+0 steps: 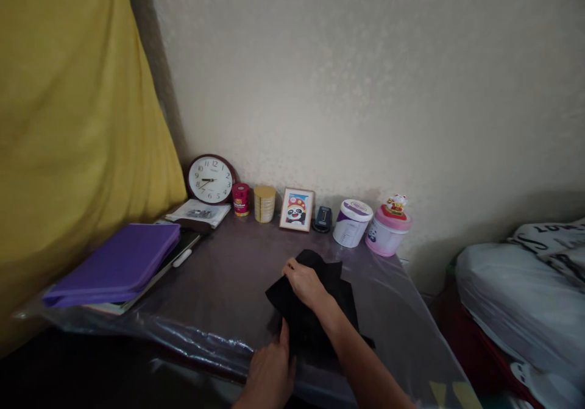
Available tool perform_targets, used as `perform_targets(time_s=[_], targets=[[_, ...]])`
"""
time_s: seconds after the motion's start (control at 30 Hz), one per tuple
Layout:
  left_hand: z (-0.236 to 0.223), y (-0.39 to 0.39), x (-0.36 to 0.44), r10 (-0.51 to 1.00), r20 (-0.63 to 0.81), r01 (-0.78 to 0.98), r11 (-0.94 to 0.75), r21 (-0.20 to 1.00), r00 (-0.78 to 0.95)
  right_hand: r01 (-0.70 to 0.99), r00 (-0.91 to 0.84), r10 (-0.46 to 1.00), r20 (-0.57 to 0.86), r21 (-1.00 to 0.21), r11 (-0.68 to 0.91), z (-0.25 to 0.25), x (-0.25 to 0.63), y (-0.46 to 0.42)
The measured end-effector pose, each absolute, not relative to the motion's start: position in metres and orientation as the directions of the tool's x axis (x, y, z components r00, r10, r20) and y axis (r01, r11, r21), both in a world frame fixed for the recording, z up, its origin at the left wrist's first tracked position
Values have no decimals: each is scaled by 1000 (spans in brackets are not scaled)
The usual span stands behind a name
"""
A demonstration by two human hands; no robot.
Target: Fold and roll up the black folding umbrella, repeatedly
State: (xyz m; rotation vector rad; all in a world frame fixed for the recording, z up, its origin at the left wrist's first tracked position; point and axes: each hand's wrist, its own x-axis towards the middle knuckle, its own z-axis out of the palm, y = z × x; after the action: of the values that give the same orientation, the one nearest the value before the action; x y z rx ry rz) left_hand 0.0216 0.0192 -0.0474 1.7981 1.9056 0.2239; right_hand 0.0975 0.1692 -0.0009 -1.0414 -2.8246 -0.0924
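A black cloth (pixel 336 287) lies bunched on the plastic-covered table (pixel 228 275). My right hand (pixel 304 284) rests on top of the cloth with its fingers curled, pinching a fold near the far left edge. At the cloth's near corner, close to the table's front edge, my left hand (pixel 272 372) presses down, thumb raised against the fabric and fingers closed on its edge.
Along the wall stand a round clock (pixel 211 178), a red tin (pixel 241 199), a gold tin (pixel 264 203), a framed panda picture (pixel 297 209), a white tub (pixel 351 222) and a pink tub (pixel 388 229). A purple folder (pixel 119 263) lies left. Yellow curtain left, bedding right.
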Motion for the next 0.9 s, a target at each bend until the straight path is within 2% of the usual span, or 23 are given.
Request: perform_targets(time_s=[0.17,0.3,0.4,0.5,0.6,0.73,0.9], targets=[[-56,18,17,968,-252,886,111,450,6,678,-734,669,117,66,732,-19,96,167],[-55,16,9,967,-254,829,141,541,2,683,-729,674,123,64,728,-20,98,167],[-51,16,5,976,-209,788,86,610,55,688,-724,681,110,45,725,-18,97,168],[-50,20,6,978,-178,829,6,559,112,695,-716,691,96,11,719,-14,95,166],[-51,26,9,967,-223,879,0,477,121,691,-705,695,140,-80,718,-8,99,157],[-49,31,13,953,-280,903,19,429,113,640,-726,667,169,-190,745,-3,122,132],[-38,33,18,933,-347,925,40,377,101,597,-755,634,167,-225,770,-11,154,115]])
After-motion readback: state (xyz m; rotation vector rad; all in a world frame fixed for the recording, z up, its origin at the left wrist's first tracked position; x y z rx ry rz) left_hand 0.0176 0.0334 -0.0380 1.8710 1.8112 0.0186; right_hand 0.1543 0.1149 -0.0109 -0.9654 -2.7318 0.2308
